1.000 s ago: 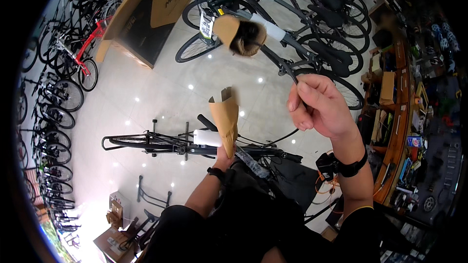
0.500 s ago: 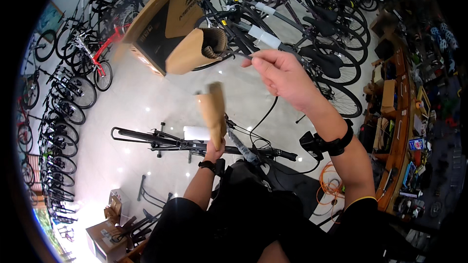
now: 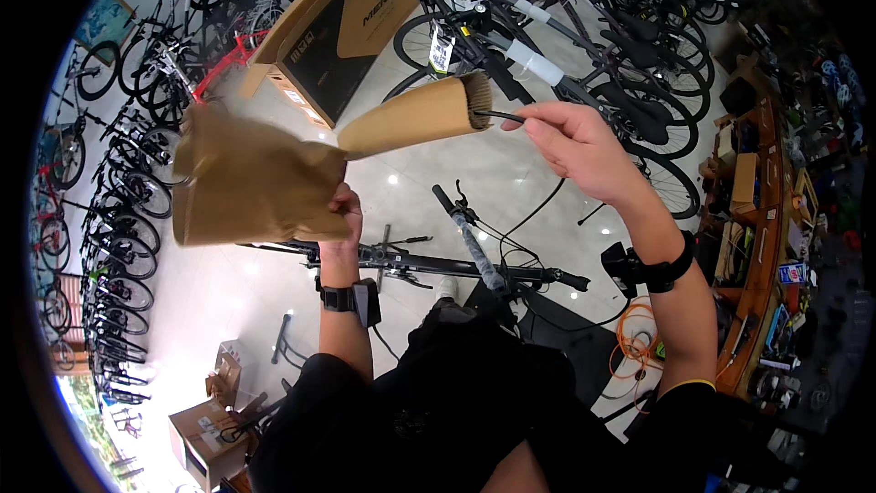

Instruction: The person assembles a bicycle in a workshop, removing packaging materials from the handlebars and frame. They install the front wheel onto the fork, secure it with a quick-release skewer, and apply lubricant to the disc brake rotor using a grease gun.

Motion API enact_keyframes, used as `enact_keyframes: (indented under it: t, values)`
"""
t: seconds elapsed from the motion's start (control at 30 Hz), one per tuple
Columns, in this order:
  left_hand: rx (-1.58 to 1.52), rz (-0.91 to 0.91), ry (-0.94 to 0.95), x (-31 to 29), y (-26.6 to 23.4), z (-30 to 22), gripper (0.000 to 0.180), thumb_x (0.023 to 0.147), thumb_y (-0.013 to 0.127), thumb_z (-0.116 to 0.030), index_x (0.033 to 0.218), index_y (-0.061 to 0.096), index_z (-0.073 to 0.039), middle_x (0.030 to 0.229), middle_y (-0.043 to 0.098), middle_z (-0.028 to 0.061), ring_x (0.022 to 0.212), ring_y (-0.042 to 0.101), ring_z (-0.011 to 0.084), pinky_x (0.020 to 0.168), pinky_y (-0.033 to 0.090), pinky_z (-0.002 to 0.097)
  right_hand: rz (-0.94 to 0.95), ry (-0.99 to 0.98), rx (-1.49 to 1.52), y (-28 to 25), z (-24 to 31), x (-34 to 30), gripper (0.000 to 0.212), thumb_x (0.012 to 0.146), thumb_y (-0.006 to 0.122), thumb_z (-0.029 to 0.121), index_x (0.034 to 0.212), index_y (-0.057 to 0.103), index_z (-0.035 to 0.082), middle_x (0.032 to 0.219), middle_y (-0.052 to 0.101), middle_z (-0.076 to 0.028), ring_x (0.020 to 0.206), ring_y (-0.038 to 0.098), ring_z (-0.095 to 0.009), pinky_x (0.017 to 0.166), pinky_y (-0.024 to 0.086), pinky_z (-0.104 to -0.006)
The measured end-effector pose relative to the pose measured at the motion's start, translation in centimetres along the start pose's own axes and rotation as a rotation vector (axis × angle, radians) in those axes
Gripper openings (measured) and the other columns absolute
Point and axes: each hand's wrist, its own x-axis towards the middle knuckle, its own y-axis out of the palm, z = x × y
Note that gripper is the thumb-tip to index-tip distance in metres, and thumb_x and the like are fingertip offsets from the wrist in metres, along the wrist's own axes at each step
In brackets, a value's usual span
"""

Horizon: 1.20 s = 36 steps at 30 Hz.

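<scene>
My left hand (image 3: pixel 343 217) is closed on a crumpled sheet of brown cardboard (image 3: pixel 265 184), its outer part blurred by motion. A rolled piece of corrugated cardboard (image 3: pixel 411 117) lies just beyond it, open at its right end; whether the two pieces join is unclear. My right hand (image 3: pixel 573 144) pinches a thin black strip or cable (image 3: pixel 504 116) between thumb and fingers, and its other end runs into the roll's open mouth. Under both hands stands a black bicycle (image 3: pixel 415 261), with grey wrapping (image 3: pixel 478 252) around one of its tubes.
A large cardboard box (image 3: pixel 333 59) stands ahead, beside closely parked bicycles (image 3: pixel 584 55). More bicycles line the left side. To the right are a cluttered wooden workbench (image 3: pixel 753 246) and a coiled orange hose (image 3: pixel 636 342). A smaller carton (image 3: pixel 205 434) sits at the lower left.
My left hand has risen and moved left, swinging the cardboard sheet outward over the bicycle. My right hand has shifted slightly right, with the roll now stretched out sideways.
</scene>
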Motion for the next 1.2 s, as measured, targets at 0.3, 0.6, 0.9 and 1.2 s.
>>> enact_keyframes:
  t: [0.3,0.6,0.9,1.2]
  values:
    - [-0.008,-0.159,0.114,6.3,-4.1,-5.6,0.016,0.093,0.053,-0.019,0.098,0.057,-0.004,0.082,0.058,0.0058,0.06,0.048,0.0157,0.065,0.05,0.0293,-0.12,0.067,-0.05,1.5,-1.9,2.2,0.027,0.098,0.055,0.022,0.11,0.068,0.0,0.062,0.042,0.01,0.052,0.031,-0.001,0.046,0.026,-0.0189]
    - [0.162,-0.422,0.372,4.9,-12.5,-22.9,0.021,0.096,0.049,-0.021,0.096,0.055,-0.001,0.079,0.052,0.0086,0.062,0.043,0.0199,0.068,0.048,0.033,-0.306,0.11,-0.167,2.2,-4.0,5.6,0.026,0.1,0.053,0.024,0.106,0.065,0.002,0.058,0.033,0.01,0.049,0.027,-0.001,0.045,0.022,-0.0195]
    - [0.389,-0.486,0.237,-5.7,-19.9,-22.2,0.01,0.094,0.056,-0.018,0.094,0.059,-0.008,0.076,0.057,0.0039,0.067,0.051,0.0171,0.074,0.053,0.0331,-0.474,0.006,0.045,-2.7,-6.7,10.1,0.021,0.098,0.054,0.019,0.103,0.061,0.0,0.066,0.049,0.002,0.053,0.045,-0.009,0.051,0.039,-0.024]
    - [0.512,-0.653,0.203,-11.2,-22.7,-21.5,0.015,0.096,0.05,-0.017,0.103,0.056,-0.006,0.088,0.059,0.0059,0.079,0.055,0.0182,0.079,0.05,0.0319,-0.661,-0.034,0.294,-6.9,-9.0,11.3,0.015,0.1,0.05,0.017,0.098,0.053,0.002,0.085,0.057,-0.007,0.078,0.058,-0.019,0.076,0.051,-0.0338]
